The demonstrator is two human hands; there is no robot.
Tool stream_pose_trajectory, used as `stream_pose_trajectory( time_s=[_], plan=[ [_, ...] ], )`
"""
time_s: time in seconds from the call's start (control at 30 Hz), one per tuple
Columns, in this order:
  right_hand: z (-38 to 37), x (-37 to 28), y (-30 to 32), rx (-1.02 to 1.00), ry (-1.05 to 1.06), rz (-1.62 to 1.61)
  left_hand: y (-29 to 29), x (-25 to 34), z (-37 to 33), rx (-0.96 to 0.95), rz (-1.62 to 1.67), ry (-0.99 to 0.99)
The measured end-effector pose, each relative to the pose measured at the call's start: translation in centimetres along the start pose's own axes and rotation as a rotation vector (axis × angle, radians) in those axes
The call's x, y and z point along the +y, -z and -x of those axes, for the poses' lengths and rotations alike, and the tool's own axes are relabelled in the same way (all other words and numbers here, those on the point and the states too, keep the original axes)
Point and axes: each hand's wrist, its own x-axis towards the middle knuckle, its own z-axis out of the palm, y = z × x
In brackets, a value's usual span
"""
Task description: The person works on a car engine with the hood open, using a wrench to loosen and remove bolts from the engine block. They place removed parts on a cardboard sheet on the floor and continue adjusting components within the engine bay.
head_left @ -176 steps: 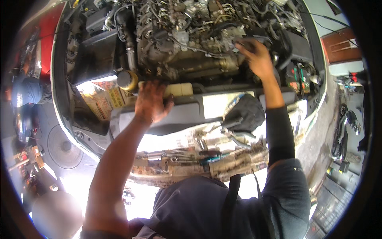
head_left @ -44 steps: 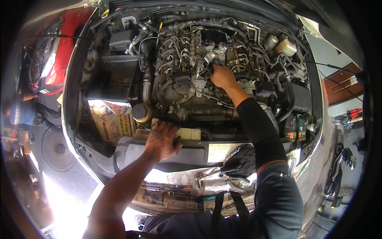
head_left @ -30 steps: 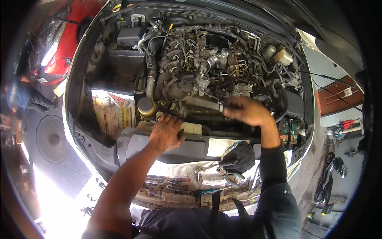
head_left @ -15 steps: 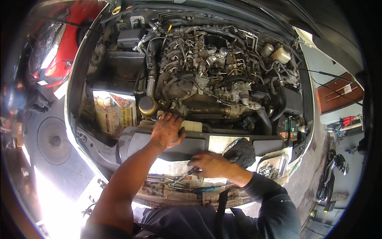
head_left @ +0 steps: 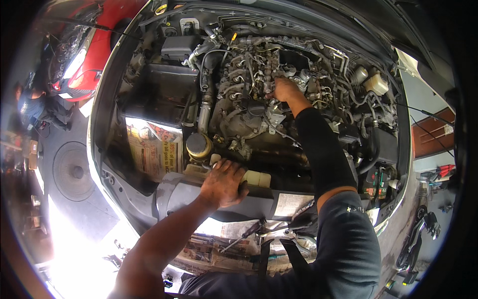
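Observation:
My left hand (head_left: 223, 184) rests on the front edge of the engine bay with its fingers lying flat. Under and beside it is a pale plastic tank (head_left: 257, 178). My right hand (head_left: 286, 90) reaches down onto the middle of the dark, greasy engine (head_left: 234, 115). Its fingers are bent close together among the metal fittings; what they grip, if anything, is hidden. A ratchet-like hand tool (head_left: 244, 236) lies on the newspaper (head_left: 199, 259) in front of me, near other metal tools.
A round-capped filler (head_left: 199, 145) stands left of the engine. The black front cover (head_left: 179, 197) runs across the bay. A battery (head_left: 374, 185) sits at the right. At far left another person (head_left: 42, 107) is low beside a red vehicle (head_left: 99, 47).
My right hand has let go of the ratchet-like tool on the newspaper and moved forward onto the engine. My left hand stays at the front edge. The view has shifted somewhat.

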Motion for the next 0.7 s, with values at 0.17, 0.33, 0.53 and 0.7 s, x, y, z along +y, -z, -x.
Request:
stream_pose_trajectory(
  time_s=[0.17,0.33,0.53,0.7],
  plan=[
    [-3.8,-1.8,1.0,-0.278,0.062,0.194,-0.2,-0.2,0.1,0.02,0.038,-0.003],
    [-5.2,-1.0,1.6,-0.315,0.172,0.162,0.0,-0.1,0.1,0.0,0.055,0.006],
    [-4.0,-1.0,1.4,-0.241,0.176,0.195,0.3,-0.3,0.0,0.018,0.075,-0.005],
    [-2.9,-1.1,2.5,-0.192,0.213,0.285,0.5,-0.3,0.0,0.007,0.072,-0.011]
  ],
)
